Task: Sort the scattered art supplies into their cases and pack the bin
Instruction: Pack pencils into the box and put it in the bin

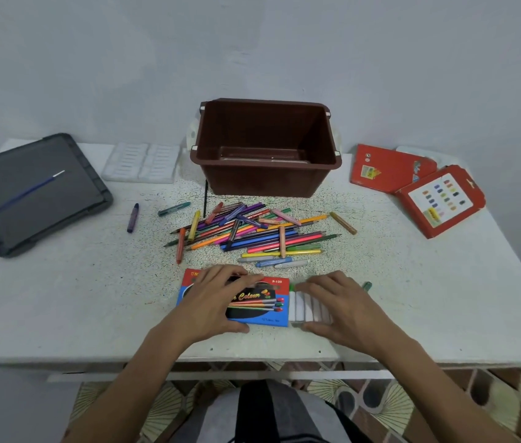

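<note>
The left hand point(217, 298) is spread over the blue-and-red colour box point(272, 317) at lower centre. Its fingers lie along the far edge and the thumb hooks the near edge, so it's gripping the box. The right hand point(339, 310) grips the white insert point(303, 310) that sticks out of the box's right end, and the slots I can see look empty.

Honestly this looks barely started. The whole pile point(252, 233) of pencils and crayons sits loose mid-frame just above the hands, and the brown bin point(262, 180) behind it seems to have nothing in it. A purple crayon point(132, 217) lies stray left of the pile.

The red cartons point(390, 171) wait at the right. At upper left there's a white tray point(144, 161) and a grey lid point(70, 199) with a blue brush point(29, 190) on it. Nothing blocks the bin, the tangled pile is the real chore.
</note>
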